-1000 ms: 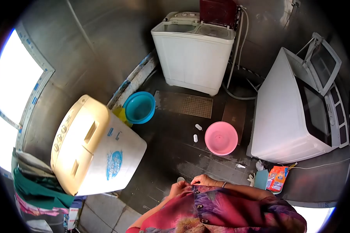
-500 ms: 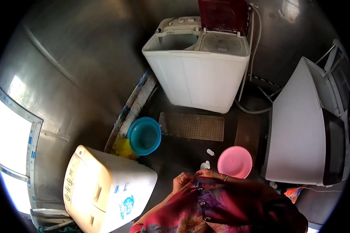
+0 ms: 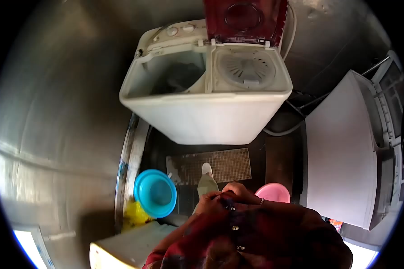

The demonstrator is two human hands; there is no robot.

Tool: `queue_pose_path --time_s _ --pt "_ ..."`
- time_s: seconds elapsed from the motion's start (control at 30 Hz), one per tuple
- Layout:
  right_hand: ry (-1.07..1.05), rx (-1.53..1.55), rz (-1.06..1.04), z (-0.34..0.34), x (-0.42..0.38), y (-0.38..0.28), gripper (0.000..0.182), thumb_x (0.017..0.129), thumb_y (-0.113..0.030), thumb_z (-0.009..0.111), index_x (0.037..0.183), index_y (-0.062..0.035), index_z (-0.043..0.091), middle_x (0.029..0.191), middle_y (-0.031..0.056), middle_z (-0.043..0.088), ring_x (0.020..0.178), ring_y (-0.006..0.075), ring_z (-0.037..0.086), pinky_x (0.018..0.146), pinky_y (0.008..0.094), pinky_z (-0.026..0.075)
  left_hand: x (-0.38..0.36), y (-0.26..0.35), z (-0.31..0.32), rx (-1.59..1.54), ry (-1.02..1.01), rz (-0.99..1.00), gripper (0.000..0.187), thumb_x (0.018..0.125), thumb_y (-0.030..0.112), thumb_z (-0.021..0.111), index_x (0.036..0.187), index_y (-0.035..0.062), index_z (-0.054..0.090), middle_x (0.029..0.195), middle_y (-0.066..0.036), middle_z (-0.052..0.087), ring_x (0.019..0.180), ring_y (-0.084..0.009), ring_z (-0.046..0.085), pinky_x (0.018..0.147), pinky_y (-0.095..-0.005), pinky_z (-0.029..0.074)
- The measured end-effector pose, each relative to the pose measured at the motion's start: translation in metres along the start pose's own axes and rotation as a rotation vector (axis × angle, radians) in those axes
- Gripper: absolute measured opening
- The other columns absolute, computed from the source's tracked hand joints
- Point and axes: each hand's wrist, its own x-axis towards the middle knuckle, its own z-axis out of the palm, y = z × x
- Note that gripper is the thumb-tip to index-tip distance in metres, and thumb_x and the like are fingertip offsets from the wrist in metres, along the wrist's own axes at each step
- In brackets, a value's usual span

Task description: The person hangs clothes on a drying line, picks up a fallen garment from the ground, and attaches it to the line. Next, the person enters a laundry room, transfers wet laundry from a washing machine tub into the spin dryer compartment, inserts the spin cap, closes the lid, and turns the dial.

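My left hand (image 3: 208,200) is closed, its fingers bunched at the edge of a dark red patterned shirt (image 3: 234,224) with a line of buttons. Right beside it, my right hand (image 3: 240,192) also grips the shirt's edge, with a bracelet at the wrist. The fingertips of both hands are partly hidden by the cloth. Ahead stands a white twin-tub washing machine (image 3: 202,119). Its dark red lid (image 3: 244,20) is raised over the right tub, and cloth or water shows dimly in the left tub.
A blue basin (image 3: 155,193) and a yellow bag (image 3: 137,214) are on the floor at left, a pink basin (image 3: 274,193) at right. A floor grate (image 3: 231,165) lies under my foot (image 3: 206,168). Another white machine (image 3: 339,152) stands at right, and a cream one (image 3: 134,244) at lower left.
I have stepped forward, so the washing machine looks nearer and larger, and a foot now shows on the grate. Both hands stay at the shirt's edge.
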Motion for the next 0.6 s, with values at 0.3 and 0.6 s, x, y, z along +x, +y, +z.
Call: queue_pose_path --time_s 0.3,0.6 --pt "0.254 0.182 0.396 -0.029 0.141 -0.025 0.016 0.075 -0.018 0.063 0.080 -0.0033 0.060 0.072 0.0051 0.061 0.066 0.0091 0.055 0.058 0.0246 0.046 0.123 0.157 -0.051 0.967 -0.177 0.545 0.013 0.074 0.024 0.057 0.069 0.0113 0.055 0.067 -0.005 0.054 0.062 -0.0246 0.057 0.053 -0.0339 0.045" --pt "0.222 -0.414 0.018 -0.067 0.206 -0.027 0.009 0.070 -0.011 0.063 0.072 -0.0058 0.055 0.066 0.0050 0.054 0.058 0.0136 0.055 0.050 0.0272 0.045 0.184 0.175 -0.082 0.700 -0.430 0.265 0.015 0.080 0.019 0.054 0.089 0.0070 0.057 0.080 -0.004 0.057 0.073 -0.0198 0.058 0.061 -0.0287 0.045"
